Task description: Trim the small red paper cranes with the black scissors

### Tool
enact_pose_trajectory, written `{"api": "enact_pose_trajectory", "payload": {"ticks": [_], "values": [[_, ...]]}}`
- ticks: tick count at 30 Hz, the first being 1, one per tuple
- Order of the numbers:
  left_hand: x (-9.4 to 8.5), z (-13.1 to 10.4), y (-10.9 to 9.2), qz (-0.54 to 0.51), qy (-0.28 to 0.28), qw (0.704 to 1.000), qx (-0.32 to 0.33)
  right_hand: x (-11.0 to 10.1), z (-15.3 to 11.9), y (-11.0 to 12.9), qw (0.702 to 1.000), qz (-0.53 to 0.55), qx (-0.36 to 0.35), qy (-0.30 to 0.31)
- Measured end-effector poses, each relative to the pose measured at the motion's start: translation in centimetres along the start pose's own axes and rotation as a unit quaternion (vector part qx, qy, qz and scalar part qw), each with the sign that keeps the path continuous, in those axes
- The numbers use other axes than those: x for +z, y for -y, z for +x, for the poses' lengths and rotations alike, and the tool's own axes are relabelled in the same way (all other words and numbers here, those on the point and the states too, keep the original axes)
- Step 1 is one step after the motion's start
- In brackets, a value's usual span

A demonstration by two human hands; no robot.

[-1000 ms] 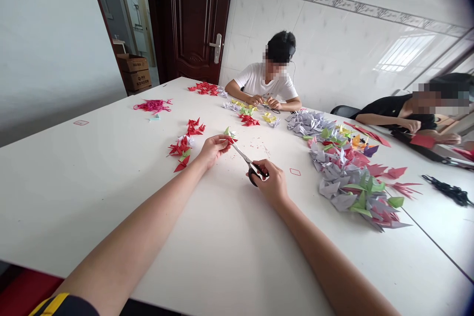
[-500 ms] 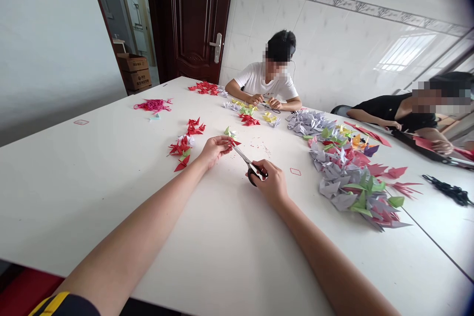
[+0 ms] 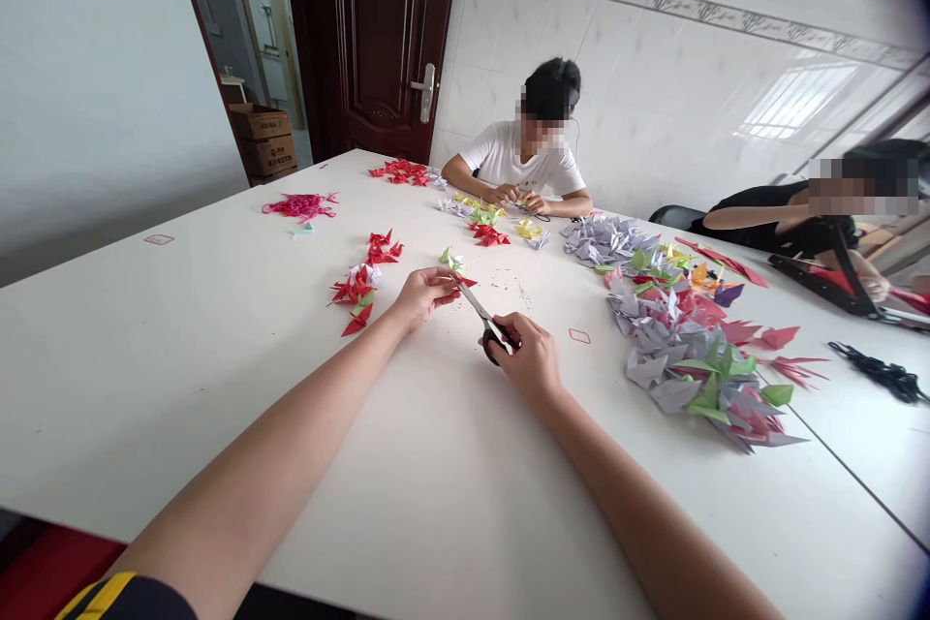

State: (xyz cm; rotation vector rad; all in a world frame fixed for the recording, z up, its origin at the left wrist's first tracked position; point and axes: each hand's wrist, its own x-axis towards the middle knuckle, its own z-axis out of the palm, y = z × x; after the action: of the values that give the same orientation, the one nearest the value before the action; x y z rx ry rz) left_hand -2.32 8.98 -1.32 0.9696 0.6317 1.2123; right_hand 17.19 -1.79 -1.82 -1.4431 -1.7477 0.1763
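Head view, our hands: we see our left hand [image 3: 421,294] pinched closed on a small red folded paper piece [image 3: 460,279], held just above the white table [image 3: 218,368] at mid-table.
Head view, scissors: our right hand [image 3: 529,358] is curled tight around the black handles of the scissors [image 3: 485,318]; the blades point far-left and their tips meet the red piece at our left fingertips. We cannot tell whether the blades are parted or closed.
Head view, scraps: tiny red paper clippings [image 3: 509,291] speckle the table just beyond the scissors.
Head view, left side: a row of red folded pieces [image 3: 363,283], with a few white and green ones, lies just left of our left hand; a pink tangle [image 3: 301,206] sits farther left and far.
Head view, right side: a big heap of grey, pink and green folded pieces [image 3: 690,349] stretches along the right of the table, well apart from our right hand; a black bundle [image 3: 883,374] lies at the far right edge.
Head view, others: a person in a white T-shirt [image 3: 523,165] sits at the far end with both hands on small pieces; a person in a black top [image 3: 791,218] leans on the table at the right.
Head view, room: a dark wooden door [image 3: 378,39] stands behind, with cardboard boxes [image 3: 265,140] in the doorway to the left.
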Motion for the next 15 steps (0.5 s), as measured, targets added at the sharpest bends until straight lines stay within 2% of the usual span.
{"api": "enact_pose_trajectory", "payload": {"ticks": [15], "values": [[0.53,-0.62,-0.63,0.003,-0.015,1.0,-0.019,0.0,-0.1,0.59,1.0,-0.002,0.019,0.02]]}}
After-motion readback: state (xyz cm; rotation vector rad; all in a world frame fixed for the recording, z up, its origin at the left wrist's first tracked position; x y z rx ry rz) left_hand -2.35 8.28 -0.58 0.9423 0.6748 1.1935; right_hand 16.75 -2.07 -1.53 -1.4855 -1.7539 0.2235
